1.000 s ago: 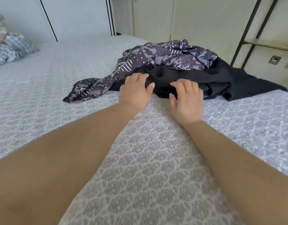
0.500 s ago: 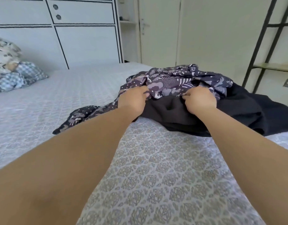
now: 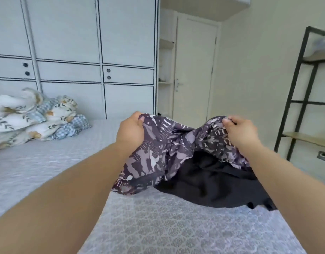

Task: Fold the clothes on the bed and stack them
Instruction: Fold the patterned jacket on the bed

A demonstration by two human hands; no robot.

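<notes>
both our hands pinch the patterned purple garment, left hand and right hand curled on its top edge, lifting it above the black garment on the bed; bedding pile far left.

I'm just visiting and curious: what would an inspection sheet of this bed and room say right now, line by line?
Surface: bed with a grey patterned cover, bare in the foreground.
Job's things: patterned purple garment lifted off the bed at its top edge, lower part draped down; black garment lying crumpled beneath and beside it.
Clutter: bundle of floral and checked bedding at the far left of the bed.
Grippers: left hand and right hand each grip the patterned garment's upper edge.
Cables: nothing seen.
Surroundings: white wardrobe, closed door, black metal shelf on the right.
</notes>
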